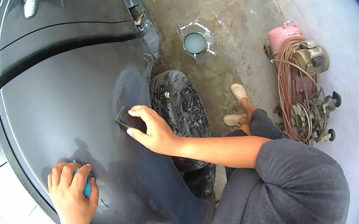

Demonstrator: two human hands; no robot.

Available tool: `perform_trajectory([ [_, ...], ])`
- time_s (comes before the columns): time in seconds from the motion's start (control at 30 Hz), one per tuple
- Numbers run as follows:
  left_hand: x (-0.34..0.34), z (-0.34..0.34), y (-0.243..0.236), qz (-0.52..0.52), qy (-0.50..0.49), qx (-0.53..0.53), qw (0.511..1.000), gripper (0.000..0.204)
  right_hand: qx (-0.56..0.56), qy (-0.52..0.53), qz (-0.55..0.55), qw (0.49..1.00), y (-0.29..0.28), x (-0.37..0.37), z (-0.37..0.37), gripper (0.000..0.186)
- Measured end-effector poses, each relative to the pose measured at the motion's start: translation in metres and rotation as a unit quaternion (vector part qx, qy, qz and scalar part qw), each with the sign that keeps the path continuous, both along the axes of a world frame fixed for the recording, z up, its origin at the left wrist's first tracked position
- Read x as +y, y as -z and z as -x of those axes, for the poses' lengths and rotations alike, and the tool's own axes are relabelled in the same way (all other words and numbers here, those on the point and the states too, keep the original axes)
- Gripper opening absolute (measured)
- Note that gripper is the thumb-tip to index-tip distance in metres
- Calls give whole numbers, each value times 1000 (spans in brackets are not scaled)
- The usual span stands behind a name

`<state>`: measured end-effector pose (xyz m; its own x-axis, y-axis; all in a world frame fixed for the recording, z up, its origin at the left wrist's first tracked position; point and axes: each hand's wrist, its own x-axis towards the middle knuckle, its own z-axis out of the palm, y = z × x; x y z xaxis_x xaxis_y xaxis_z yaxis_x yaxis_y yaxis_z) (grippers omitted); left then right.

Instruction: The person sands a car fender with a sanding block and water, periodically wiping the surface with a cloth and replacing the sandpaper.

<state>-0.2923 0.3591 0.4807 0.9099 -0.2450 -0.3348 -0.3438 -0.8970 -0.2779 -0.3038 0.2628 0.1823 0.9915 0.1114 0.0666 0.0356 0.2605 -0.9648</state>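
A dark grey car panel (91, 74) with wet, smeared and dull patches fills the left half of the view. My left hand (71, 186) rests on it near the bottom left, fingers closed over a blue sponge (87, 188) pressed to the surface. Farther right and higher up, my right hand (154, 131) grips a thin black pad (132, 118) with a pale edge between thumb and fingers. The pad lies against the panel, beside a dull bluish-grey patch; most of its far side shows, its near side is under my hand.
A wheel (184, 111) sits beside the panel, close to my right forearm. On the wet concrete floor stands a bucket (195, 43) of cloudy liquid. At right, a pink air compressor (285, 37) with a coiled hose (287, 78) stands by the white wall (344, 43).
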Motion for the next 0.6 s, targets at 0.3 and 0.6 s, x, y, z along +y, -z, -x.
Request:
perform_trajectory([
  [0.3,-7,-12,4,-3,5,14,1000,35,185,41,4,982,84,15,-81,45],
  [0.6,-10,-18,6,6,26,13,1000,36,238,39,81,967,127,8,-121,45],
])
